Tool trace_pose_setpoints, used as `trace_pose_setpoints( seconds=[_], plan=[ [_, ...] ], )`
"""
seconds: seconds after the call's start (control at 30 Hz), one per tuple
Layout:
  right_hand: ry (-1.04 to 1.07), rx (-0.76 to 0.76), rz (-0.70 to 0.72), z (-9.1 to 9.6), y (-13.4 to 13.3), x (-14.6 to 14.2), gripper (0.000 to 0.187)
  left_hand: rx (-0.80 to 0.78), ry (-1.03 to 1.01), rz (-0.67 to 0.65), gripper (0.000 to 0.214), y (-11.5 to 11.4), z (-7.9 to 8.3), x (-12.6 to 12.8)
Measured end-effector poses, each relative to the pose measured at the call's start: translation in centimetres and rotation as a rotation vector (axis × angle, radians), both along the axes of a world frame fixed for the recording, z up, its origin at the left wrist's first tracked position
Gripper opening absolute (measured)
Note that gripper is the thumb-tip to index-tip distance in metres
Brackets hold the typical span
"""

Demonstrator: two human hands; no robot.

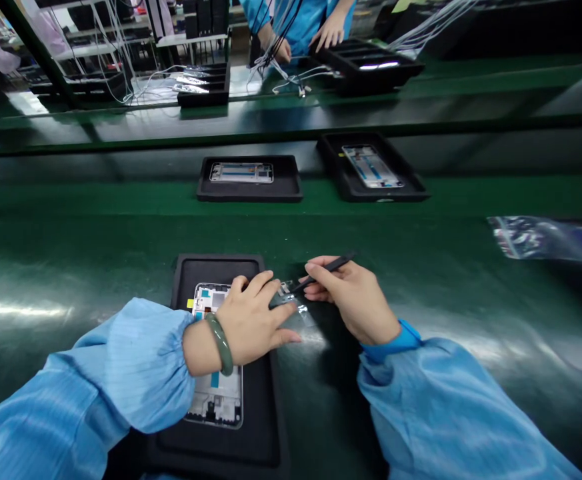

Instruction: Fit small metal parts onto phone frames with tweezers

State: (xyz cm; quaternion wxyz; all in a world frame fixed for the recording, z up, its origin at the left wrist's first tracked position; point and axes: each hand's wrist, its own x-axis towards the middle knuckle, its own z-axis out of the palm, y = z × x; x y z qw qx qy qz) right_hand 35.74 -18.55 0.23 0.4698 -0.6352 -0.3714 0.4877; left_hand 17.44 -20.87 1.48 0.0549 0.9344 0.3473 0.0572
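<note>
My left hand (255,313) reaches across a phone frame (221,400) with its fingers spread, the fingertips over a small clear plastic bag (303,313). Whether they press on the bag cannot be told. The silver-white frame lies in a black tray (261,440) and is partly hidden by my hand and sleeve. In my right hand (353,300) is a pair of black tweezers (335,264), pinched between thumb and fingers. Their tip points down and left, close to the bag and my left fingertips. A small part at the tip is too blurred to name.
Beyond the work spot, two black trays (285,190) (331,157) hold further phone frames. A clear zip bag (531,240) lies at the right. Across the raised ledge, another person's hands (331,30) are near white cables and a black tray (381,77).
</note>
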Motion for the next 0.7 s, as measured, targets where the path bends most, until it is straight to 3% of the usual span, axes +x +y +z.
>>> trace_pose_setpoints(
  seconds=[0.37, 0.7],
  plan=[
    [-0.1, 0.065, -0.016, -0.4, -0.1, -0.5, 0.023, -0.011, -0.032, 0.007, 0.04, 0.0, 0.2, 0.0],
    [0.315, -0.049, -0.04, 2.0, -0.1, -0.4, 0.033, -0.123, -0.182, 0.023, 0.033, 0.3, 0.4, -0.4]
  ],
)
